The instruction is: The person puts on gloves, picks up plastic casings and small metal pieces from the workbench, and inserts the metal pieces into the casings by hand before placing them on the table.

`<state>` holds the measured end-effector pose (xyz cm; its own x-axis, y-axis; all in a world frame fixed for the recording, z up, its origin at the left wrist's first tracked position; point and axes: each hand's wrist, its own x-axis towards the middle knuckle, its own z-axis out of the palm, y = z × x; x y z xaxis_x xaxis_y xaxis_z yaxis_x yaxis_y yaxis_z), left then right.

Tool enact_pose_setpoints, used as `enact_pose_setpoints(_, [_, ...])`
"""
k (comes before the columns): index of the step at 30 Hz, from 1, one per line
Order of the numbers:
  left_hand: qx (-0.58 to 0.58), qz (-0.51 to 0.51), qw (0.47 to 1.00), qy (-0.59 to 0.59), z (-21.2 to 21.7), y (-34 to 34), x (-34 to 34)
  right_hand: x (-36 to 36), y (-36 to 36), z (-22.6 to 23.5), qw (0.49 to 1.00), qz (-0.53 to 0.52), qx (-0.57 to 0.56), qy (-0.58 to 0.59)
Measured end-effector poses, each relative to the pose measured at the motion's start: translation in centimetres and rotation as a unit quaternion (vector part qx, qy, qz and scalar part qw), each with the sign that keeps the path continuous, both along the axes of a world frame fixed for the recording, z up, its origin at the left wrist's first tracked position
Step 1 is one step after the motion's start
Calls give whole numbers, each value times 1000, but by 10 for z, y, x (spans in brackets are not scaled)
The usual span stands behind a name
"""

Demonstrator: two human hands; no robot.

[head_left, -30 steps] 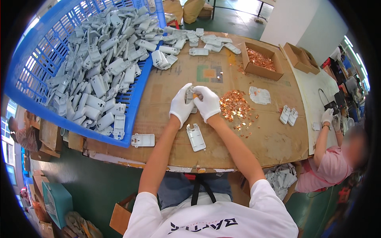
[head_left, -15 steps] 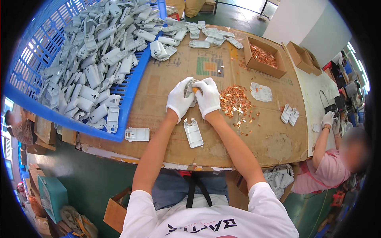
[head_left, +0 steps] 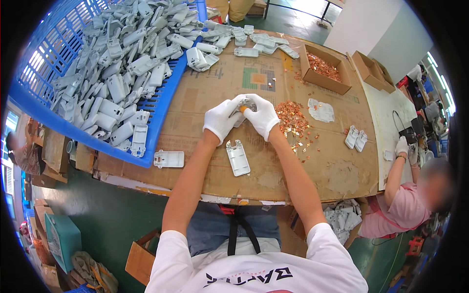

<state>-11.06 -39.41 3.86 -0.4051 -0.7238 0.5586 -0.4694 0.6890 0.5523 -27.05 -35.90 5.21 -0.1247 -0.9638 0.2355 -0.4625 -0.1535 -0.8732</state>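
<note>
Seemingly for steadiness, the left hand [head_left: 221, 119] and right hand [head_left: 262, 117] both grasp a grey plastic casing [head_left: 248, 103] just left of the copper pile [head_left: 291, 118], presumably kept near for easy reach.

Consists of a wide table [head_left: 195, 102] faced in worn brown cardboard, printed with a green-and-orange square [head_left: 254, 80]. Passes beneath the near corner of a blue basket [head_left: 150, 157] at the left. Carries a cluster of pale grey casings [head_left: 246, 52] along the far edge. Bears, toward the front, a lone open casing [head_left: 238, 160], a second casing [head_left: 169, 159] farther left, and two casings [head_left: 355, 138] side by side at the right. Supports a loose heap of copper-coloured pieces [head_left: 291, 118], ringed by strays, with a flat whitish patch [head_left: 321, 111] just to the right and a cardboard box [head_left: 323, 84] of similar pieces beyond.
</note>
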Motion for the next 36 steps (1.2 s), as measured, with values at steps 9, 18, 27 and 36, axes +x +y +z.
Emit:
enact_pose_setpoints(9, [15,-37,998,-41,4,0,0,-16,-4,-1,999,53,11,9])
enact_pose_setpoints(18, [50,-17,999,10,-1,-2,1,2,-2,-10,998,-16,-13,-52])
enact_pose_setpoints(27, [28,-33,999,13,-7,-2,0,3,-5,-7,998,-41,33,14])
enact_pose_setpoints(36, [55,-31,998,15,-6,-2,-3,5,-4,-15,997,-68,12,27])
